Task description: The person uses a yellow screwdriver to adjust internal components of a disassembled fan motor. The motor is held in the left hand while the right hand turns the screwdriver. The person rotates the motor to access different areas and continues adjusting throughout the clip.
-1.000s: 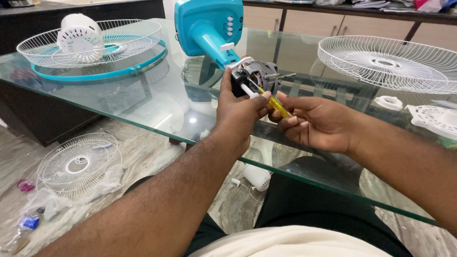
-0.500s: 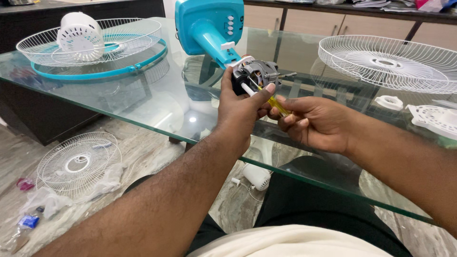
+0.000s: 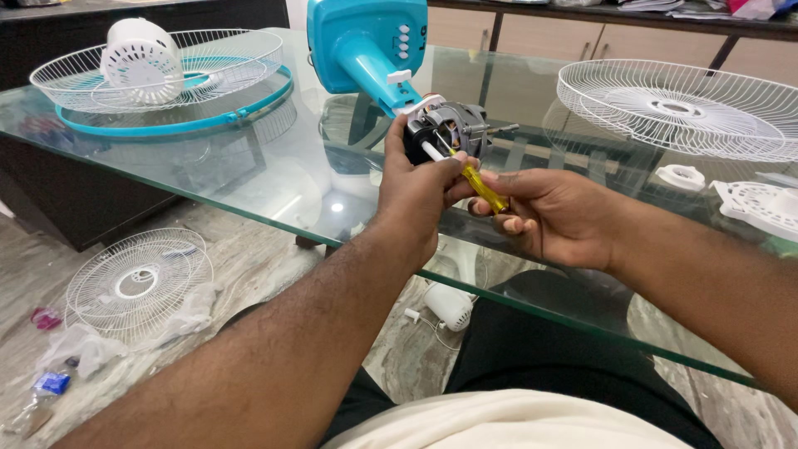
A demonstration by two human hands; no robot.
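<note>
**Head view: screwdriver angled up into the fan motor**

Head camera looks down on two hands meeting over the front edge of the glass desk (image 3: 249, 179). The fan motor (image 3: 449, 129), bare of its cover, sits at the end of the blue fan neck (image 3: 366, 71), tilted toward the person. The left hand (image 3: 420, 195) is curled around the near side of the motor, thumb and fingers closed on it. The right hand (image 3: 553, 216) is closed around the yellow handle of a screwdriver (image 3: 482, 187), fingers wrapped and thumb along the top.

The screwdriver's long axis runs from lower right to upper left, its tip pointing up into the motor just past the left thumb; the tip itself is hidden among the motor parts. So the motor lies up and to the left of the right hand, and directly against the left one.

A white wire fan guard (image 3: 682, 108) lies farther right on the desk, well apart.
</note>
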